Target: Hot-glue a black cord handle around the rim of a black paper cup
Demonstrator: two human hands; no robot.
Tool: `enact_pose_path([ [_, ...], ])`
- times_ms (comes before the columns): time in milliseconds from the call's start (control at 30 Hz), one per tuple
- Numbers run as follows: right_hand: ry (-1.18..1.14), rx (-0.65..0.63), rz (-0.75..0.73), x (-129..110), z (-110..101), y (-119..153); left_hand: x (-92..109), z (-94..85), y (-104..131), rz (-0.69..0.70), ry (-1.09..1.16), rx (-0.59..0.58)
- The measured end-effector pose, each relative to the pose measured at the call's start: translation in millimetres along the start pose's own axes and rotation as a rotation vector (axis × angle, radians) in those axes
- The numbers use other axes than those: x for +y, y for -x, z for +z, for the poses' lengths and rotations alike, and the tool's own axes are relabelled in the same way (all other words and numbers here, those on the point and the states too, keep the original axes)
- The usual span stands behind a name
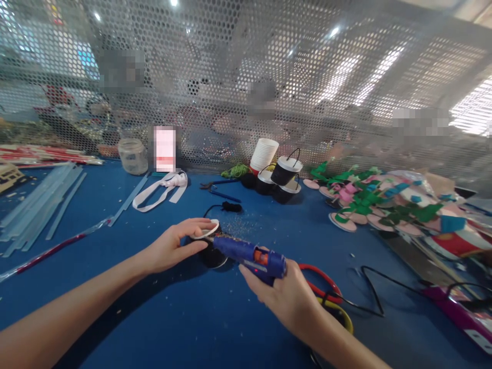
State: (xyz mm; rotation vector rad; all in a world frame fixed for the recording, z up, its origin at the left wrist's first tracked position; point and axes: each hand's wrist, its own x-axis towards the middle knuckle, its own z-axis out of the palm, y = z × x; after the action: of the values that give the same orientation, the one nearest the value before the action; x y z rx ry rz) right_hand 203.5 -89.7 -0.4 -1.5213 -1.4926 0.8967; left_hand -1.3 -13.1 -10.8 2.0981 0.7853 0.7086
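Observation:
My left hand (180, 245) is closed around a small black cup with a white rim (212, 254), its fingers over the rim and the thumb along the side. My right hand (286, 297) grips a blue hot glue gun (249, 254), which points left with its nozzle at the cup near the rim. A small red light shows on the gun. Just behind the cup, a length of black cord (231, 206) lies on the blue table (165, 318). Part of the cup is hidden by my fingers and the gun.
Behind stand black cups with cord handles (286, 171), stacked white cups (264, 154) and pliers (221, 183). Glue sticks (42, 200), white ribbon (159, 192) and a jar (132, 156) lie left. Craft flowers (361, 197), a purple power strip (457, 312) and cables sit right.

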Motion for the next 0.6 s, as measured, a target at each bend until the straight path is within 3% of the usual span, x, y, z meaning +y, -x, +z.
enact_pose_path([
  [300, 0.075, 0.037, 0.385, -20.4, -4.4, -9.6, 0.6, -1.4, -0.3, -0.014, 0.041, -0.007],
  [600, 0.152, -0.003, 0.243, -3.6, -6.8, -19.5, -1.6, -1.2, 0.8, -0.013, 0.044, 0.000],
])
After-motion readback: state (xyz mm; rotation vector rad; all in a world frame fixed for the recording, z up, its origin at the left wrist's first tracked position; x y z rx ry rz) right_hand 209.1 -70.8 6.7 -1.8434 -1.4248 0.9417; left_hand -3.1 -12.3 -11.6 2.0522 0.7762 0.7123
